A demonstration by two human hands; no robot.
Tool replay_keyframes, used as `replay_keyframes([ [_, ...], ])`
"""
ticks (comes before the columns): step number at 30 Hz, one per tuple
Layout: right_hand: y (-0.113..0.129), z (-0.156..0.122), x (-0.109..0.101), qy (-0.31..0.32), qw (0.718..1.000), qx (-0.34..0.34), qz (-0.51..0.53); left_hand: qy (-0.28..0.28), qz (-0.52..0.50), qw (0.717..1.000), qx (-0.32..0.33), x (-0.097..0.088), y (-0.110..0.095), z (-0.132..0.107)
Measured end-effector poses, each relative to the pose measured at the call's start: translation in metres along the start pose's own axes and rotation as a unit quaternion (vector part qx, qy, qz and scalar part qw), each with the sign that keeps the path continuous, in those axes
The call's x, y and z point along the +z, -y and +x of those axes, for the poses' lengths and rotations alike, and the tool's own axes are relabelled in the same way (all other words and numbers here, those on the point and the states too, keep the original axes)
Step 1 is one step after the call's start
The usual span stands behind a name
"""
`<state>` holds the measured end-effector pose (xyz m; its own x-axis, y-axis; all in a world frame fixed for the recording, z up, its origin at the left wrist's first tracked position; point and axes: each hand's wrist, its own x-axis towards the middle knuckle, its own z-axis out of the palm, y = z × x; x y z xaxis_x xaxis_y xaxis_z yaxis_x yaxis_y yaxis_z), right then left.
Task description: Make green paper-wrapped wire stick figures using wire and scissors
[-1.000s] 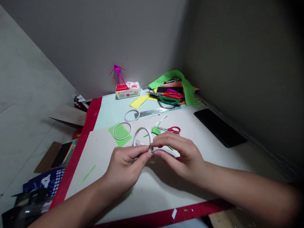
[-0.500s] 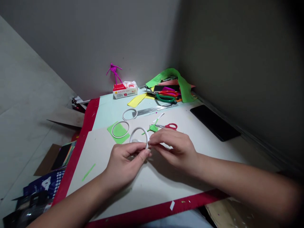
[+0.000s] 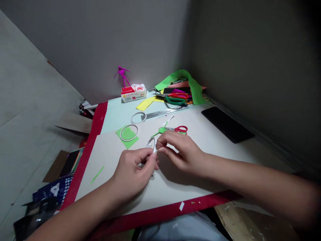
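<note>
My left hand (image 3: 135, 170) is closed on a narrow white roll of tape (image 3: 154, 146), thumb and fingers pinching its lower rim. Thumb and index finger of my right hand (image 3: 184, 151) are pinched together at the roll's right edge; a loose tape end there is too small to make out. Just beyond lie a small green twisted figure (image 3: 162, 130) and red-handled scissors (image 3: 181, 128). A second thin white roll (image 3: 137, 132) rests on a green paper square (image 3: 128, 144), with another white roll (image 3: 131, 118) behind it.
At the back stand a small box (image 3: 134, 95) and a magenta figure (image 3: 121, 72). Large scissors (image 3: 177, 100) lie among coloured strips, near a bundle of thin wires (image 3: 159, 114). A black phone-like slab (image 3: 227, 124) lies at right, a green strip (image 3: 97, 174) at left. Walls border the table's back.
The held roll has turned from facing me to nearly edge-on and sits a little lower. Both hands stay close together at its rim. The whole view has shifted slightly.
</note>
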<state>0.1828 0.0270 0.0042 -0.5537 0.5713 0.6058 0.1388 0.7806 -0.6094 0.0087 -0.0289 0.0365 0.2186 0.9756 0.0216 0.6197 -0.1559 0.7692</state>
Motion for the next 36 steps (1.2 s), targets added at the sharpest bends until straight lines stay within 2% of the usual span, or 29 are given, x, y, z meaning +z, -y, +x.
replay_keyframes([
  [7, 0.008, -0.005, 0.006, -0.023, 0.999, -0.012, 0.037, 0.053, -0.063, 0.996, -0.029, -0.010, -0.007, -0.005],
  [11, 0.012, -0.006, 0.008, -0.023, 0.995, 0.030, 0.090, 0.096, -0.114, 0.989, -0.025, -0.018, -0.009, -0.006],
  [15, 0.012, -0.006, 0.011, -0.012, 0.987, 0.076, 0.142, 0.113, -0.132, 0.985, -0.021, -0.022, -0.007, -0.004],
  [21, 0.009, -0.005, 0.012, 0.003, 0.986, 0.092, 0.139, 0.079, -0.087, 0.993, -0.022, -0.018, 0.002, -0.005],
  [26, 0.011, -0.001, 0.008, 0.016, 0.988, 0.111, 0.109, 0.078, -0.099, 0.988, -0.093, -0.011, 0.007, -0.007],
  [31, 0.013, 0.000, 0.007, 0.037, 0.984, 0.129, 0.117, 0.064, -0.061, 0.994, -0.071, -0.009, 0.005, -0.005],
  [36, 0.010, -0.001, 0.009, 0.028, 0.979, 0.167, 0.112, 0.052, -0.062, 0.991, -0.102, -0.010, 0.003, -0.003],
])
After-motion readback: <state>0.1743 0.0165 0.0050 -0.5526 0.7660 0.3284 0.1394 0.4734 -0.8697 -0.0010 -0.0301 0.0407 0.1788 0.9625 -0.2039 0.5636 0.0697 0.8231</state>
